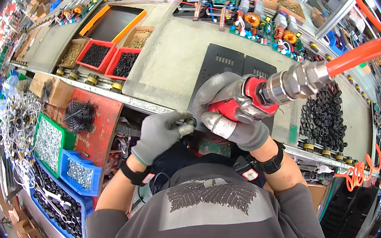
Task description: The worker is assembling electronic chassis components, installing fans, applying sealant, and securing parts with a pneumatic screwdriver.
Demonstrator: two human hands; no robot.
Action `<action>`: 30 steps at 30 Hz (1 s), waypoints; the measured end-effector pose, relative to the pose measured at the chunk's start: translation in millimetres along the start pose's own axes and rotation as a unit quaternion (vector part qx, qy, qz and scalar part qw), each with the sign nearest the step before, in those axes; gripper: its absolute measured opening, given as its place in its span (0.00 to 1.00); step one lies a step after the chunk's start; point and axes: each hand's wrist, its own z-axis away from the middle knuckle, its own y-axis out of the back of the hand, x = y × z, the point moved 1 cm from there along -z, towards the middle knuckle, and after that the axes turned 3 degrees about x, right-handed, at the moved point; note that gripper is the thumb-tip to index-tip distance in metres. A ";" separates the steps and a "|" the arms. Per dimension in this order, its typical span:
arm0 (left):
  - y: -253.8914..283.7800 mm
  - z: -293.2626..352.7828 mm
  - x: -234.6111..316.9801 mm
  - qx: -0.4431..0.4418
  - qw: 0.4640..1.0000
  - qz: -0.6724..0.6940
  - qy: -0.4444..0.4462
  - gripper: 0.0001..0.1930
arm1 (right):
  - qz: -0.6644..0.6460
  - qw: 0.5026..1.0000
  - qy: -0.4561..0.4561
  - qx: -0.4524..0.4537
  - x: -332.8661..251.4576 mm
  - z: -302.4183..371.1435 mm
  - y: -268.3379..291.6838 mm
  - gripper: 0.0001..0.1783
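Observation:
My right hand (250,134), in a grey glove with a worn whitish fingertip, is wrapped round a red air-powered hand tool (243,107). A metal fitting (298,83) joins the tool to a thick orange hose (365,53). The working end of the tool is hidden. Beside it, my left hand (159,133), also grey-gloved, is closed just over the near table edge. Its thumb and fingers meet round something small and dark that I cannot make out. Under and beyond the tool, a flat black slotted panel (220,60) lies on the table, partly covered by my right hand.
Red bins of black parts (95,55) and a yellow-rimmed tray (112,21) stand at the left. Circuit boards (253,25) line the back. Black rings (324,118) are heaped at the right. Green (71,140) and blue bins (94,179) sit lower left; a coiled orange hose (358,175) hangs right.

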 end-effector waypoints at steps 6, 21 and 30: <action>-9.7 6.3 -5.4 0.066 0.996 -0.001 -0.062 0.19 | -0.017 0.997 -0.073 -0.008 15.2 -2.8 -15.1 0.16; -41.9 -1.4 -45.7 0.056 0.985 0.145 -0.077 0.25 | -0.013 0.990 -0.142 -0.007 45.2 -14.2 -12.6 0.12; -43.0 1.2 -44.5 0.054 0.983 0.169 -0.051 0.22 | -0.018 0.985 -0.148 -0.088 49.2 -21.1 -8.8 0.12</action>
